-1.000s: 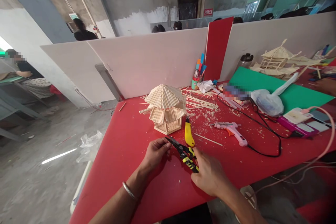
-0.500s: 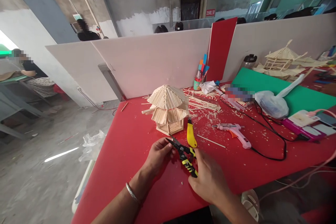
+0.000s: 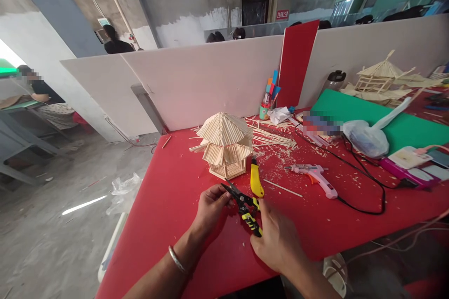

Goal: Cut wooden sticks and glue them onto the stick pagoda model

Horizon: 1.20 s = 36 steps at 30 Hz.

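My right hand [image 3: 277, 236] is closed around the black and yellow handles of a pair of snips [image 3: 249, 218]. Their dark blades are parted and point up and left, towards the fingers of my left hand [image 3: 212, 205]. The left fingers are pinched together beside the blades; whatever they hold is too small to make out. Just beyond the blades stands a small pavilion model [image 3: 224, 142] of thin wooden sticks, with two roof tiers. To its right lies a yellow utility knife [image 3: 257, 180], with a single thin stick [image 3: 282, 188] near it.
A pink glue gun [image 3: 314, 175] with a black cable lies at the right. Loose sticks [image 3: 271, 136] and shavings spread behind the model. Farther right are a plastic bag [image 3: 366, 138], a purple power strip [image 3: 407, 172] and a green board [image 3: 417, 126]. A partition [image 3: 210, 81] borders the red table [image 3: 161, 196].
Both hands and the snips stay nearly where they were, with the blades still parted at the left fingers. The view has shifted very slightly.
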Available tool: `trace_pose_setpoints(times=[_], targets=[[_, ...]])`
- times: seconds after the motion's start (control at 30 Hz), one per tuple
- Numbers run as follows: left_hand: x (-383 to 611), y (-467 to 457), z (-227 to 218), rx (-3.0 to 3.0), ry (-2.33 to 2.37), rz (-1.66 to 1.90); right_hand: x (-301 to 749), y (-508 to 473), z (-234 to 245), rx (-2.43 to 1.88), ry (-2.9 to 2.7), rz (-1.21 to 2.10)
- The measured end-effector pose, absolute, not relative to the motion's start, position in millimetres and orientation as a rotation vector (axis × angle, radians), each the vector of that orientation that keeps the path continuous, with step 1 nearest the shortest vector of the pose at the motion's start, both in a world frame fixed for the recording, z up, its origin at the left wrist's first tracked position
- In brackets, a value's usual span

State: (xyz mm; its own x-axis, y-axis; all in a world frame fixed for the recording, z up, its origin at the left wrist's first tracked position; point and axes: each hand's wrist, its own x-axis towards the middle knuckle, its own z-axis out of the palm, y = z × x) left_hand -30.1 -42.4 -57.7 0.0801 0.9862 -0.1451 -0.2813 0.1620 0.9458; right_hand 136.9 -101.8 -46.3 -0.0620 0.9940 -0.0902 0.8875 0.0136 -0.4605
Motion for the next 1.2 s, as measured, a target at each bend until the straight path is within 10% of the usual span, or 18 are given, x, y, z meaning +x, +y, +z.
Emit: trace_pose_setpoints(times=[1.2], targets=[[-37.8, -35.6, -42.0, 0.446, 0.889, 1.183, 136.7, -102.6, -46.3, -2.058, -1.824, 0.747]])
